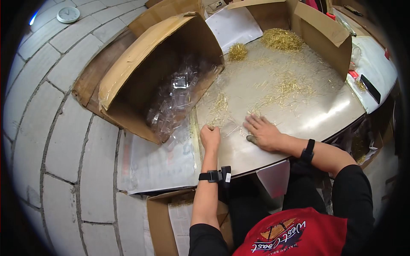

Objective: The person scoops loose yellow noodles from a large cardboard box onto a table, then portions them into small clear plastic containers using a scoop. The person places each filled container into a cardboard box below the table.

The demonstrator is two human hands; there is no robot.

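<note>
Thin gold-coloured metal pins (294, 87) lie scattered over a smooth metal tabletop (316, 128). My left hand (210, 137) is closed like a fist at the left side of the metal sheet, beside a loose patch of pins (220, 104). Whatever is inside its fingers, if anything, is hidden. Flat on the sheet, with fingers spread, my right hand (264, 133) rests next to a few stray pins. Farther off stand a large heap of pins (282, 39) and a smaller clump (237, 52).
To the left, a cardboard box (149, 55) on its side holds many small clear plastic pieces (175, 100). Cardboard walls (324, 38) edge the far right. A dark phone-like object (370, 88) lies on a white surface. Below the table sits an open box (160, 222).
</note>
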